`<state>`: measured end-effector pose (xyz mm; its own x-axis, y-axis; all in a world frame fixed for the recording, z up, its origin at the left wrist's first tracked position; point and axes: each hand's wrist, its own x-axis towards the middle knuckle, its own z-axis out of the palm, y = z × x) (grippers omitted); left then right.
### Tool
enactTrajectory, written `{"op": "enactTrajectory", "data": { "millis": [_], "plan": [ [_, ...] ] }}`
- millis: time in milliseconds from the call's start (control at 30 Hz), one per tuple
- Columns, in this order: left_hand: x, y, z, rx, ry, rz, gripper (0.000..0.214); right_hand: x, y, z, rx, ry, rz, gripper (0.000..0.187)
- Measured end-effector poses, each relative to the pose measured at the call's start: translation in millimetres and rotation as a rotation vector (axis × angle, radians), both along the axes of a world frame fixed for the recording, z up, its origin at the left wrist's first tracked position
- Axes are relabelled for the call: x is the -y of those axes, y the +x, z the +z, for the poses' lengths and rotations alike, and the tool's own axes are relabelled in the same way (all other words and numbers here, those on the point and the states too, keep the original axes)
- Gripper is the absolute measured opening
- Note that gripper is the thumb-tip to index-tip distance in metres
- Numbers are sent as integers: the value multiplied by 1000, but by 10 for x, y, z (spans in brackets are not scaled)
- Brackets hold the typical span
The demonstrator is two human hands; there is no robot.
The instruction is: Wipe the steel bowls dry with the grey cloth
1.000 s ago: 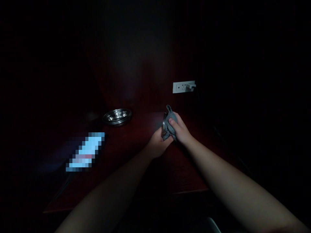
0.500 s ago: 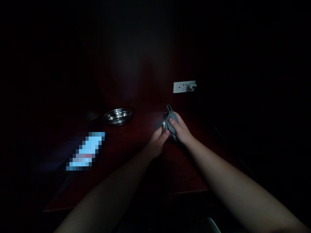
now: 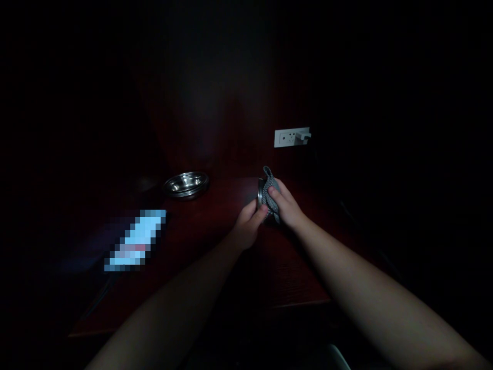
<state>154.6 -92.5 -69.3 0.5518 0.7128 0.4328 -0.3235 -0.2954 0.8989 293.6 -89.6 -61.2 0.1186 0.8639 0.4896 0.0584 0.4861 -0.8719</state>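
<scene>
My left hand (image 3: 248, 224) grips the lower edge of a shiny metal bowl (image 3: 260, 191), which is tilted up on its side above the dark red table. Only a narrow strip of its rim shows. My right hand (image 3: 287, 203) is closed on a grey woven cloth (image 3: 272, 198), its thumb pressing the folds against the bowl. One corner of the cloth sticks up over the fingers. The side of the bowl behind the cloth is hidden. To the left, a stack of metal bowls (image 3: 186, 185) rests on the table.
A lit, pixelated screen (image 3: 138, 239) lies at the left of the dark red table (image 3: 192, 246). On the wall behind is a white socket plate (image 3: 285, 137) with a plug in it. The table's front edge runs below my forearms. Both sides are very dark.
Almost nothing differs. Both hands keep their hold, with only a tiny shift of the cloth and the bowl's rim.
</scene>
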Motion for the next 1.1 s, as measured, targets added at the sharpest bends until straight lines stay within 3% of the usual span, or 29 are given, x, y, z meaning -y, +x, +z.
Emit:
{"op": "enactTrajectory", "data": {
  "millis": [500, 1100],
  "plan": [
    [-9, -12, 27, -10, 8, 49, 43, -18, -12, -40, -109, -67, 107, 48],
    [-55, -8, 8, -85, -3, 51, 41, -25, 2, -65, -103, -82, 42, 46]
  ]
}}
